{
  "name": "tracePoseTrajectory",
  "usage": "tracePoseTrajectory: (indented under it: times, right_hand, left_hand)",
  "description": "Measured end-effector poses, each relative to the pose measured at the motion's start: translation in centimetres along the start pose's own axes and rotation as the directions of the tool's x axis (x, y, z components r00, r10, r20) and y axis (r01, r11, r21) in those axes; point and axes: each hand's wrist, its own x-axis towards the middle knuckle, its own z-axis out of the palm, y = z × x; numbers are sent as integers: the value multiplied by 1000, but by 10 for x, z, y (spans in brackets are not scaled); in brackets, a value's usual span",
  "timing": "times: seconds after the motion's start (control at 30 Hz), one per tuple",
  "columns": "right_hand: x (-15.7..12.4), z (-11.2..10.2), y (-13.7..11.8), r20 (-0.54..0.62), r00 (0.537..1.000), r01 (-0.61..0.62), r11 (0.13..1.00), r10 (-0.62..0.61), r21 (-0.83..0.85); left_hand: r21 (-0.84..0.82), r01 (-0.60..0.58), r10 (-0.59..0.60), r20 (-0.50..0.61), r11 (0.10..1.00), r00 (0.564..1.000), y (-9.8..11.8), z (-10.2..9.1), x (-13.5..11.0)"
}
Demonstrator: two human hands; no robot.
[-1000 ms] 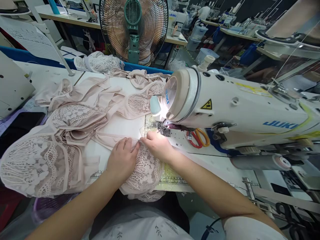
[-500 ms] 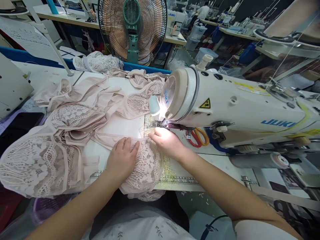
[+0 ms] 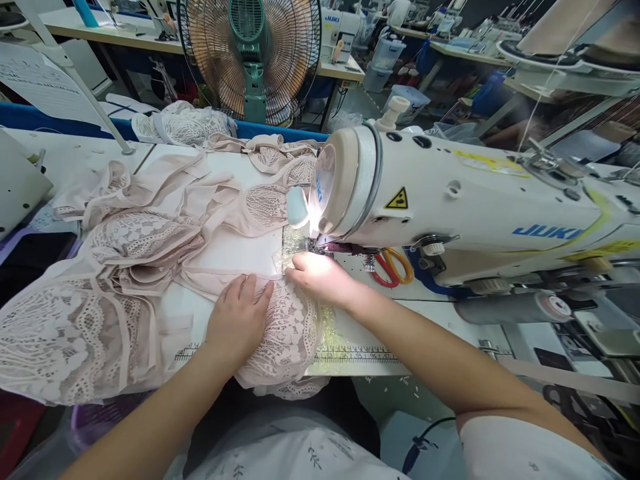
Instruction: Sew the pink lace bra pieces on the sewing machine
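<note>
A pale pink lace garment piece (image 3: 287, 330) lies on the sewing table in front of a white JUKI sewing machine (image 3: 450, 203). My left hand (image 3: 237, 320) rests flat on the lace with its fingers stretched out. My right hand (image 3: 320, 279) lies on the fabric edge just below the lit needle and presser foot (image 3: 310, 245), fingers curled down on the cloth. A chain of joined pink lace pieces (image 3: 125, 247) trails away to the left over the table.
Red and orange-handled scissors (image 3: 393, 267) lie on the machine bed right of my right hand. A green standing fan (image 3: 247, 57) is behind the table. A pile of white lace (image 3: 183, 123) sits at the back. Other workstations fill the background.
My right hand has slid up from the lace toward the presser foot. The view has shifted slightly; my left hand stays flat on the lace.
</note>
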Motion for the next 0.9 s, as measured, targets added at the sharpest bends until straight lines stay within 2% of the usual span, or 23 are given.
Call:
tracePoseTrajectory:
  times: [0.13, 0.23, 0.37, 0.47, 0.53, 0.57, 0.63, 0.7, 0.8, 0.9]
  right_hand:
    - [-6, -1, 2, -30, 997, -72, 997, 73, 22]
    - [-22, -2, 0, -79, 991, -105, 994, 107, 26]
    - [-57, -3, -4, -248, 955, -127, 982, 160, 141]
    - [-90, 5, -2, -308, 909, -191, 938, 280, 290]
    - [-114, 15, 5, -303, 846, -293, 858, 438, 422]
    - [-126, 21, 10, -295, 796, -359, 805, 529, 472]
    - [-150, 32, 24, -275, 654, -505, 677, 705, 535]
    - [-172, 42, 39, -267, 556, -593, 601, 787, 536]
    - [-196, 51, 58, -261, 465, -682, 531, 846, 503]
    - [-209, 55, 70, -266, 416, -742, 494, 870, 454]
  left_hand:
    - [-22, 1, 0, 12, 1000, 1000, -1, 1, 0]
    - [-25, 0, 0, 12, 1000, 1000, -1, 2, -1]
    - [-31, 13, -11, 56, 999, 998, 0, 2, -1]
    - [-43, 9, -3, 121, 999, 993, -1, -2, 1]
    - [-66, 3, 8, 163, 998, 987, -4, -9, 3]
    - [-97, -1, 20, 190, 995, 982, -6, -14, 6]
    - [-188, 13, 37, 260, 982, 965, -10, -25, 14]
    - [-258, 71, 18, 325, 964, 945, -14, -35, 26]
    - [-307, 130, -7, 372, 943, 928, -17, -41, 45]
    - [-379, 75, 88, 394, 923, 915, -17, -37, 58]
